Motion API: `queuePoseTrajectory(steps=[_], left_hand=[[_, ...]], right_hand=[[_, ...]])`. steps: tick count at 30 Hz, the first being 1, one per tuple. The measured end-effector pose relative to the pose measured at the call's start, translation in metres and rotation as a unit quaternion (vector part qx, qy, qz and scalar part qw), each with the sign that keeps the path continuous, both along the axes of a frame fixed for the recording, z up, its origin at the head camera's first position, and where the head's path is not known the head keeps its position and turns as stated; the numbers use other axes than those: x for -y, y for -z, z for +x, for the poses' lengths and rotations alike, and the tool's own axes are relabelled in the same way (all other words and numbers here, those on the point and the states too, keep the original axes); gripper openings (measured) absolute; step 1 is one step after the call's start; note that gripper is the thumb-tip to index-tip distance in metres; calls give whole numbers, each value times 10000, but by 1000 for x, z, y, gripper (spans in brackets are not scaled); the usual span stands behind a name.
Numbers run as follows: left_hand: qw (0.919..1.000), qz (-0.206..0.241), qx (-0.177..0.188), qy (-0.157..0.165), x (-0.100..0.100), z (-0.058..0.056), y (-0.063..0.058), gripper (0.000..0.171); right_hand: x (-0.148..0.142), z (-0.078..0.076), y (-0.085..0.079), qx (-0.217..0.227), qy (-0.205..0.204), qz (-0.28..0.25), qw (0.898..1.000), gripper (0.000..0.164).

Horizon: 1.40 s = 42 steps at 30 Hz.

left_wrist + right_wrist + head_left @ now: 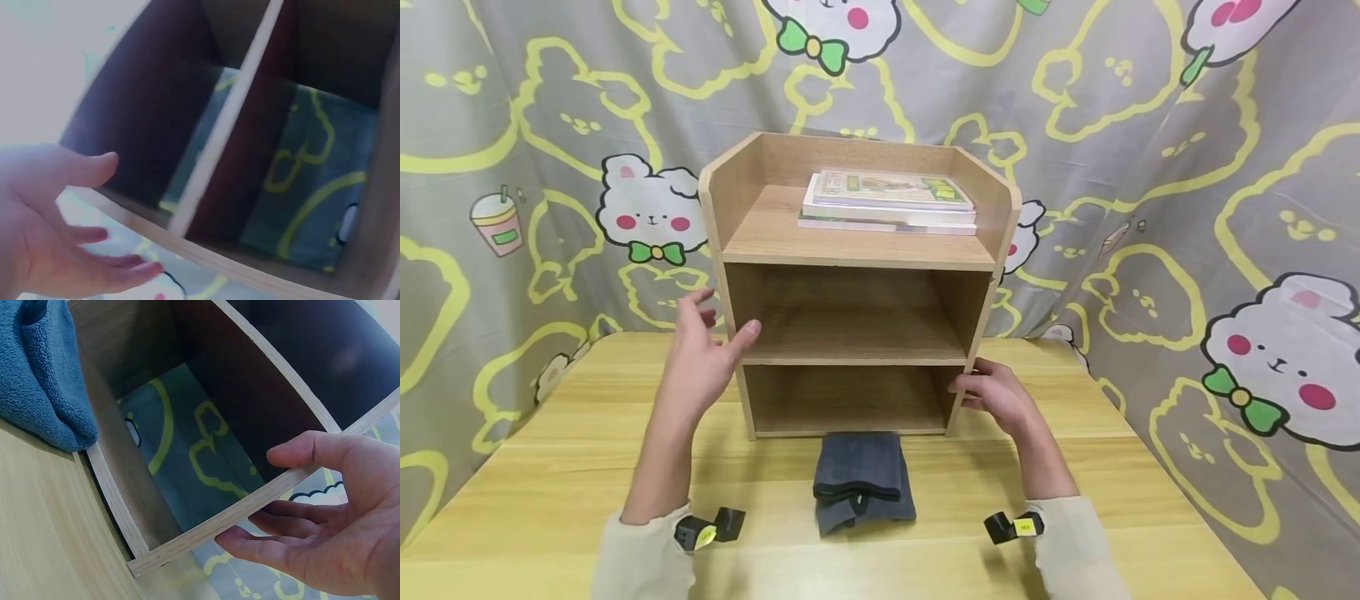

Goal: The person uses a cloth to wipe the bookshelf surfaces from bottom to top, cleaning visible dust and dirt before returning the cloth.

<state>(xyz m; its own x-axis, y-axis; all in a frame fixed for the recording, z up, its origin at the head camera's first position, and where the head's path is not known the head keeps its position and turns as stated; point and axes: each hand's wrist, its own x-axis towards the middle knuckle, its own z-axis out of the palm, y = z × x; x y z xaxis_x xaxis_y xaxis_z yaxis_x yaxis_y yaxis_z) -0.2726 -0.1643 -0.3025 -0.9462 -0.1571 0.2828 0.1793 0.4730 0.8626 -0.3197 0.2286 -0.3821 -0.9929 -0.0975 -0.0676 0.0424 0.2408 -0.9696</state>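
Observation:
A light wooden shelf (pixel 859 350) stands upright on the table, two compartments under its raised-sided top. The left hand (pixel 703 354) is at the shelf's left side panel, fingers spread, thumb before the front edge. In the left wrist view that hand (pixel 69 231) holds nothing, and contact with the panel cannot be told. On the opposite side, the right hand (pixel 996 393) grips the right side panel low down. The right wrist view shows its thumb (pixel 300 450) on the inner side and its fingers outside. A folded dark blue towel (pixel 859 471) lies before the shelf's base.
Several stacked books (pixel 887 200) lie on the shelf's top. The wooden table (pixel 760 525) extends around the shelf. Behind and beside it hangs a grey cartoon-printed curtain (pixel 1067 92). Each wrist wears a small black camera (pixel 1015 527).

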Motion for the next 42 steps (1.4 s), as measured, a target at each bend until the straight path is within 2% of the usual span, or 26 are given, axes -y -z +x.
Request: queuePoseTrajectory(steps=[2,4,6,8,13,17,26,29,32,34,36,39,42], left_hand=[[9972,-54,368,645,4,-6,6,82],[9910,-50,540,1227,6,-13,12,76],[9851,53,592,1615,6,-18,18,70],[9812,119,610,1827,8,-22,23,65],[9796,137,857,1810,13,-25,30,55],[9793,0,1047,1733,15,-27,34,58],[9846,-482,663,1542,18,-27,40,57],[9864,-458,708,1408,19,-28,40,55],[9874,-370,781,1323,19,-29,39,56],[9876,-331,814,1297,19,-29,39,56],[9876,-317,823,1302,18,-29,39,57],[9872,-324,840,1319,17,-29,39,57],[9876,-369,793,1303,18,-28,38,55]], right_hand=[[0,0,0,-3,-6,-10,10000,51],[0,-1,0,0,-54,-20,10000,52],[0,-1,0,11,-48,-42,10000,51],[0,-1,0,-11,-60,-25,10000,52],[-1,-2,0,-38,-49,5,10000,52],[-3,-2,0,-8,11,-20,10000,53],[0,1,3,-50,19,23,10000,53],[0,0,0,-129,19,266,9996,50],[-1,0,-6,-188,71,797,9966,41],[-1,-1,-10,-174,66,1392,9901,30],[-1,-1,-14,-86,-43,2115,9773,20],[2,0,-18,221,-622,3053,9500,15],[8,3,-22,502,-1216,3648,9217,18]])
